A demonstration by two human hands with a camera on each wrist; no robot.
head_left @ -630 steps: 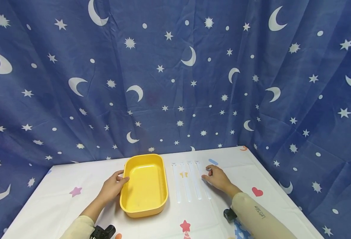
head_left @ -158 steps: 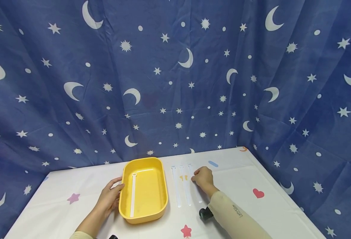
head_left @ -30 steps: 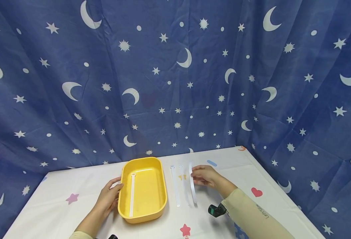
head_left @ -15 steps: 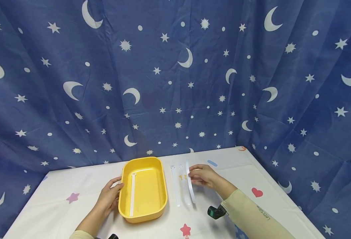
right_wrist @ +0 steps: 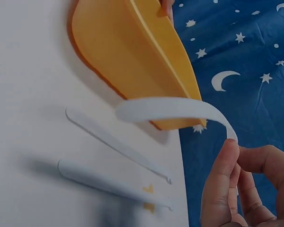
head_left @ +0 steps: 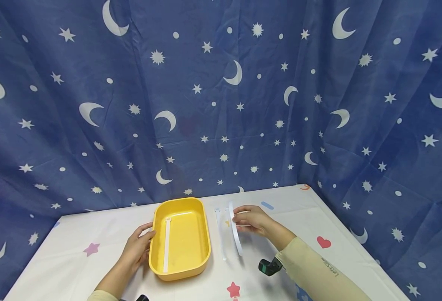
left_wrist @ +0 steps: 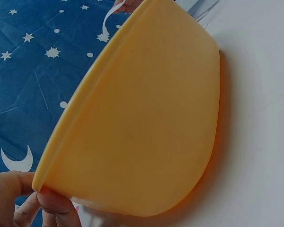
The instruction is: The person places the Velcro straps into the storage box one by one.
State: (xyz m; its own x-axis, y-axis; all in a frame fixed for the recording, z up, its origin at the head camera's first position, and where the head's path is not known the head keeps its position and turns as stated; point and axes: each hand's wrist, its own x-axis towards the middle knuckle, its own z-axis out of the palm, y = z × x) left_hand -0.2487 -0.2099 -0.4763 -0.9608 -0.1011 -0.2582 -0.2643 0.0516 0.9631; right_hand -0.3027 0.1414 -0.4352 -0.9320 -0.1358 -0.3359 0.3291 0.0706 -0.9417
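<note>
My left hand [head_left: 135, 247] grips the left rim of a yellow plastic tub [head_left: 179, 276], thumb on the rim and fingers outside. One white strap [head_left: 166, 246] with a small slotted head lies lengthwise inside, near the tub's left wall. Another white strap [right_wrist: 165, 108] is pinched between the thumb and fingers of my right hand [head_left: 254, 220]; it bows in the air above the table, right of the tub. Beneath and beside it, two more straps [right_wrist: 116, 146] lie side by side on the cloth; the head view partly hides one behind the held strap.
A white cloth printed with a pink star [head_left: 91, 249], a red heart [head_left: 323, 242] and other shapes covers the table [head_left: 281, 267]. A blue curtain [head_left: 191, 104] with moons and stars hangs along the back and right edges.
Earlier the tub held nothing and several straps lay on the table; one now lies in it. Another has been lifted, and my right hand has carried it left over the last second.
</note>
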